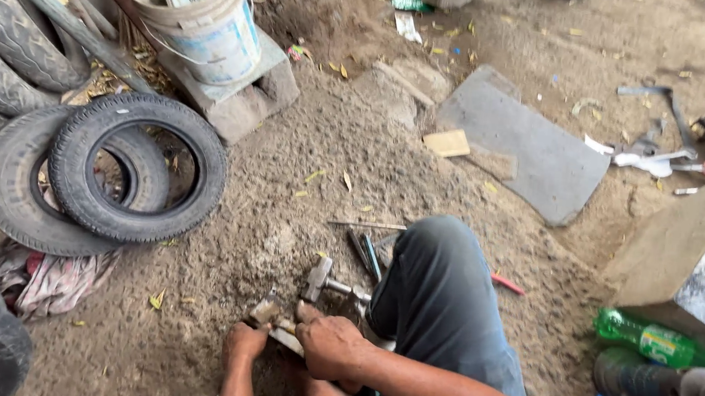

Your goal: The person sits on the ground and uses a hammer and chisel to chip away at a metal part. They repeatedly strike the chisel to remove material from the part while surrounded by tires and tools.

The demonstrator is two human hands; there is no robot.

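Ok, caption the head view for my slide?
Both hands grip a small metal piece on sandy ground, hammer alongside.

Open sandy ground (322, 161) ahead of both hands, passable up to the grey slab (525, 146). Blocked on the left by stacked tyres (136, 168) and a crumpled rag (51, 281). Hemmed on the right by a bent knee (438, 292). Just ahead, a hammer (323, 281) and loose metal tools (365, 251) lying across the way.
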